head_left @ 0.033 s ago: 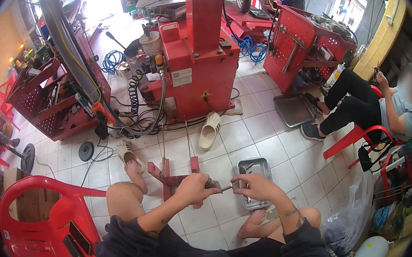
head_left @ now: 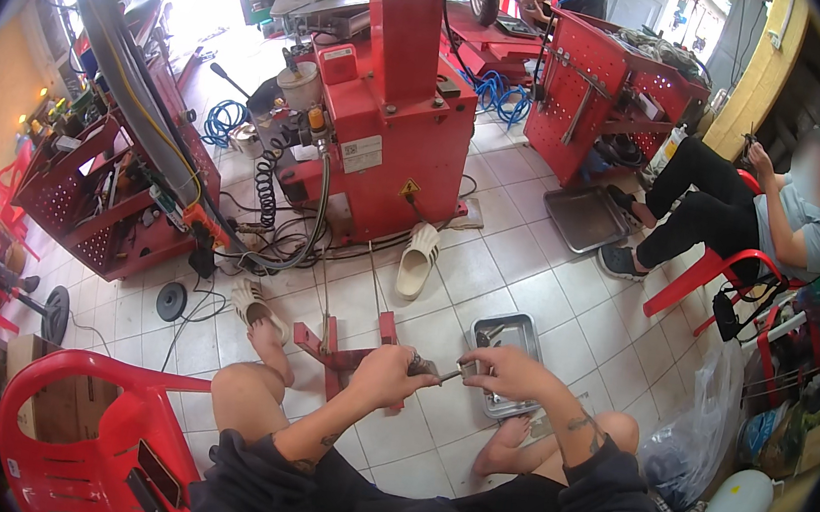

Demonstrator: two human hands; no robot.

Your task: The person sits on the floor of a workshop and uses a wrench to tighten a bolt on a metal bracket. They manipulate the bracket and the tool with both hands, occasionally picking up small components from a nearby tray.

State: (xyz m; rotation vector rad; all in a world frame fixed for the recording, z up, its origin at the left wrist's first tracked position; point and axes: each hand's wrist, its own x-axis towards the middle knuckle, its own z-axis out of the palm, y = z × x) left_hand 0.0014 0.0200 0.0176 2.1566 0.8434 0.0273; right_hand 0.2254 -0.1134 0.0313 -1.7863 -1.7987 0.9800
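Observation:
My left hand (head_left: 385, 377) is closed around a grey metal part (head_left: 426, 368), most of it hidden by the fingers. A thin dark rod (head_left: 450, 374) bridges the gap between my two hands. With its fingertips pinched, my right hand (head_left: 509, 374) grips a small metal cylinder (head_left: 470, 369) at the rod's right end. Behind and below that hand lies a metal tray (head_left: 533, 343) on the floor, holding several small metal pieces. Just beyond my left hand is a low red metal frame (head_left: 335, 358).
A large red machine (head_left: 411, 146) stands ahead, with hoses and cables on its left. Red tool carts (head_left: 571, 103) flank it. At right, a person (head_left: 795, 227) sits near another tray (head_left: 581, 249). A red chair (head_left: 45, 398) is left; cream clogs (head_left: 417, 262) lie ahead.

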